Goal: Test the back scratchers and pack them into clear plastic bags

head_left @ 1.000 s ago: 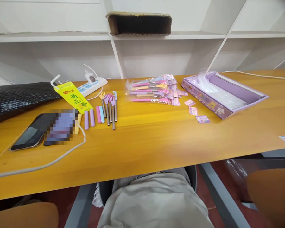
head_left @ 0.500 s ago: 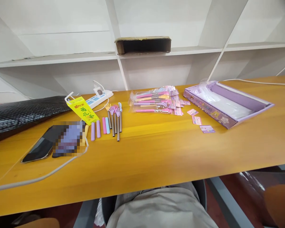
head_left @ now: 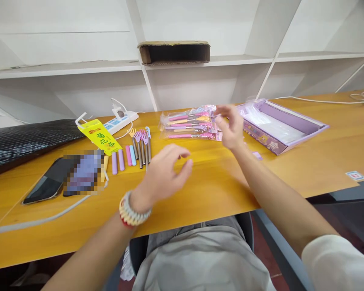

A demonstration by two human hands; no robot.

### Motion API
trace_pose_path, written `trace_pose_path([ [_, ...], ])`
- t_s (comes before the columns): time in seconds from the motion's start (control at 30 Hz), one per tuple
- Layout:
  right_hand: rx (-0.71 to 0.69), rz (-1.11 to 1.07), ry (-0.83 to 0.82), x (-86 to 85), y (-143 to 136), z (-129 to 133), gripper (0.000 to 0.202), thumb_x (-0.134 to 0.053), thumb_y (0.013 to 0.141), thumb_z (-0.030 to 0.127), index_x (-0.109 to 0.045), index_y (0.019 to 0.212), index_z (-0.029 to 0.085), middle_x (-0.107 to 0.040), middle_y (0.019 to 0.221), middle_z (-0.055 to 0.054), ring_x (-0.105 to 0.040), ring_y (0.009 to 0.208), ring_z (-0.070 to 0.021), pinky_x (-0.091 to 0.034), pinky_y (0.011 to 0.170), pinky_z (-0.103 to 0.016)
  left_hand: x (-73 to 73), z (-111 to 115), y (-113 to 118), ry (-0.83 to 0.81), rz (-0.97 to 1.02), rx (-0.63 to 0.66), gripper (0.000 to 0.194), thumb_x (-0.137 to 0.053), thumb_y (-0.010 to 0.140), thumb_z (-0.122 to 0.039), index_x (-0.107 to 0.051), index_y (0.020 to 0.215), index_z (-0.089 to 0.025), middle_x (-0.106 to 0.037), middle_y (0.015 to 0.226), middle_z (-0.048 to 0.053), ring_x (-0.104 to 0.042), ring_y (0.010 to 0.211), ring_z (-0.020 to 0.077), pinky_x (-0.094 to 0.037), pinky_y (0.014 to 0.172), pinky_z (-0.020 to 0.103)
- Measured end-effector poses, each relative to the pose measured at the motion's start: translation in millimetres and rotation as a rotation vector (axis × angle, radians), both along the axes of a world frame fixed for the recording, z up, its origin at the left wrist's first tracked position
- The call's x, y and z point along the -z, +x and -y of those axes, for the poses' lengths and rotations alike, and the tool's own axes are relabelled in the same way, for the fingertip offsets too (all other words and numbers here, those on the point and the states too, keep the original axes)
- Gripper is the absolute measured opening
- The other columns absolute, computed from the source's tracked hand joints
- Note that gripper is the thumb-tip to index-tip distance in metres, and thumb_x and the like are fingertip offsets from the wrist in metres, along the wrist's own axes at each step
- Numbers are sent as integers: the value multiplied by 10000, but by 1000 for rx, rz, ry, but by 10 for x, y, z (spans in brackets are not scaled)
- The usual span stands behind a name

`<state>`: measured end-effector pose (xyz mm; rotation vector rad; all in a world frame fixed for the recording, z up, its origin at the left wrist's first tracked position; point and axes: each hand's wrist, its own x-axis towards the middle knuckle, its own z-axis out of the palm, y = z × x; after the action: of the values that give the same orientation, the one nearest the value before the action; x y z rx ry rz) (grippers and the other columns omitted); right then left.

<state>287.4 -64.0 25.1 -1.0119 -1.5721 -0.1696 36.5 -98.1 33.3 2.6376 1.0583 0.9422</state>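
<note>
Right now, nothing visible in either grip. Left hand (head_left: 170,169) is over the front half of the desk (head_left: 206,192), thumb and fingers parted, bracelets (head_left: 133,211) at the wrist. Right hand (head_left: 231,127) is at the claw end of the bagged scratchers (head_left: 189,125), fingers loosely curved, thumb apart; bit blurred, can't tell if it touches the wrapping. Those bags lie piled at the back of the desk, around the middle.

Progress, judging by layout: the bagged ones look assembled and packed, so that portion reads as done. Left over: the loose claw rods (head_left: 142,149), bunched left of the left hand, metal ends bare, plus coloured handles (head_left: 129,155) lined up beside them, separate. Purple box (head_left: 262,139) sits open on the right with clear plastic (head_left: 280,125) inside. Small card (head_left: 257,156) shows by the right forearm.

Desk is yellowish-brown, wood-look. Its left end carries a yellow drink carton (head_left: 100,136), power strip (head_left: 123,122), phone (head_left: 44,182), a pixelated item (head_left: 84,173), white cable (head_left: 48,223), black bag (head_left: 27,141). Behind: white shelves (head_left: 79,68), cardboard box (head_left: 174,43) on one. Reddish floor (head_left: 265,246) below.
</note>
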Motion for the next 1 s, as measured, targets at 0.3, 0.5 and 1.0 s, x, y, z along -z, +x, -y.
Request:
trace_pose_path([
  [0.3,2,167,-347,740,-209,-167,160,-545,761,280,-586,884,186,-623,868,-43,-550,850,-195,-427,806,-346,225,-1045,-485,30,7,-583,236,-424,787,-238,-593,932,-161,-639,851,61,-583,811,187,-429,770,298],
  [0.5,48,79,-464,777,-183,-192,158,-529,746,287,-615,831,186,-643,871,-42,-566,847,-196,-442,769,-344,363,-1081,-723,-60,-210,-793,269,-381,802,-273,-613,883,-165,-648,865,130,-596,832,281,-433,695,366],
  [1.0,70,54,-552,717,-154,-197,122,-520,738,261,-614,761,186,-647,827,-22,-576,796,-178,-435,723,-306,553,-1058,-519,-87,-427,-691,315,-462,766,-417,-605,903,-173,-608,962,137,-577,879,279,-446,720,371],
])
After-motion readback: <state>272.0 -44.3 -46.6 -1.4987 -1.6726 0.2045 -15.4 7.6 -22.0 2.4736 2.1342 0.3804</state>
